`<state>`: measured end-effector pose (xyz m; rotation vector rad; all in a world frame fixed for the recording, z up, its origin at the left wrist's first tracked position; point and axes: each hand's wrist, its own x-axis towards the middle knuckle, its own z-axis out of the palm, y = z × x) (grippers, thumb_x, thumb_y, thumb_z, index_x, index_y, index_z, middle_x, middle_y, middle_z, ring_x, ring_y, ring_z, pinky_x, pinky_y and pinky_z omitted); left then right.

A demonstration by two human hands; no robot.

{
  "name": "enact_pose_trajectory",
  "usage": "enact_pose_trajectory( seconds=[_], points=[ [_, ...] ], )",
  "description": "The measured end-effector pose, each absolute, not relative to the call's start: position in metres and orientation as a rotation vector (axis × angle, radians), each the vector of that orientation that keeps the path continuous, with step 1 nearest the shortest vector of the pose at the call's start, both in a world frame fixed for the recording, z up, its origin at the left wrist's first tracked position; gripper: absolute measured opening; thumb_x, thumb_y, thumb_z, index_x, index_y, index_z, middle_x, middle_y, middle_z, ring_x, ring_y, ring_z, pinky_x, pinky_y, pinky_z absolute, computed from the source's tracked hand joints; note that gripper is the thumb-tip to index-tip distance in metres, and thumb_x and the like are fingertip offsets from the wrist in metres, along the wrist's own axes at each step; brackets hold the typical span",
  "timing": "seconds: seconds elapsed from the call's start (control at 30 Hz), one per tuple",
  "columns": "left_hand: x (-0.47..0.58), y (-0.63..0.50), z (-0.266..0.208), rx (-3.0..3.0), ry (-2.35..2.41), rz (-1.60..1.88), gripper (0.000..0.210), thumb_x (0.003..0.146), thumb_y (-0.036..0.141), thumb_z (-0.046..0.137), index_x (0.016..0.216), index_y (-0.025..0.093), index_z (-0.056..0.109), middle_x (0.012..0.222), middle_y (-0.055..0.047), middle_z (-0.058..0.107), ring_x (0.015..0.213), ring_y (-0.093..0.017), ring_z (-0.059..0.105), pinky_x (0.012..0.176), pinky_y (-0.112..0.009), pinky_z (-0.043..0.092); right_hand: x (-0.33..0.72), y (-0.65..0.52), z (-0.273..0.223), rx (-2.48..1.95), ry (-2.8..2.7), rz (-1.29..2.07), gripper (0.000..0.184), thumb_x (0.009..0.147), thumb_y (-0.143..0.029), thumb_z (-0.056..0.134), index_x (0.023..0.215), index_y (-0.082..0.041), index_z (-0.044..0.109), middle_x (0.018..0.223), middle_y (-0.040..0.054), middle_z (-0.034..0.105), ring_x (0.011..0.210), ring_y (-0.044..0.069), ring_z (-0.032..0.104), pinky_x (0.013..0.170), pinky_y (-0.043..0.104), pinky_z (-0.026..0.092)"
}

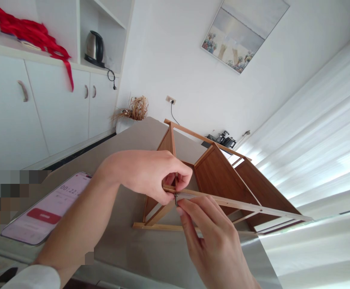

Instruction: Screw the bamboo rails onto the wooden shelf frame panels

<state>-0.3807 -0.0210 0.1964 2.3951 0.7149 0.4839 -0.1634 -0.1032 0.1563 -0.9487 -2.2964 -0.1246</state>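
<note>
Shelving (223, 172) of brown wood rests on the grey table (126, 140), its right end reaching toward the white curtain (319, 160). The left hand (150, 172) pinches the left end of its near rail (241, 205); the right hand (211, 228) grips a small metal piece (176, 198) there. Tabletop stretches to the near edge; a phone (42, 216) lies left, white cabinets (57, 104) beyond.

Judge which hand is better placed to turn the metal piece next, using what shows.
Probably the right hand: its thumb and finger appear to pinch the metal piece's lower end. The left hand grips the rail near its end, so seems better suited to steadying.
</note>
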Motion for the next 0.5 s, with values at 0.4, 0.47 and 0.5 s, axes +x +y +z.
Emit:
enact_pose_trajectory(
  seconds=[0.4,0.47,0.5],
  points=[
    [-0.382,-0.021,0.197,2.396,0.719,0.456,0.014,0.071,0.020,0.067,0.080,0.022,0.055,0.075,0.006,0.059,0.067,-0.010,0.051,0.061,-0.023,0.035,-0.179,-0.105,0.125,-1.015,-2.091,-0.023,0.011,0.099,-0.020,0.056,0.102,-0.022,0.067,0.080,-0.0010,0.071,0.065,0.011,0.064,0.062,0.019,0.049],
    [-0.382,-0.021,0.197,2.409,0.714,0.469,0.013,0.071,0.019,0.065,0.080,0.022,0.055,0.075,0.005,0.058,0.066,-0.010,0.051,0.061,-0.023,0.035,-0.179,-0.106,0.123,-0.979,-2.091,-0.059,0.011,0.099,-0.017,0.056,0.101,-0.021,0.066,0.078,-0.0008,0.070,0.064,0.011,0.063,0.061,0.020,0.048],
    [-0.382,-0.021,0.196,2.414,0.713,0.476,0.013,0.072,0.018,0.065,0.079,0.022,0.056,0.075,0.005,0.059,0.066,-0.010,0.051,0.061,-0.023,0.035,-0.179,-0.106,0.123,-0.952,-2.102,-0.083,0.011,0.098,-0.015,0.056,0.102,-0.020,0.066,0.076,-0.0009,0.069,0.063,0.011,0.062,0.061,0.021,0.047]
  ],
)
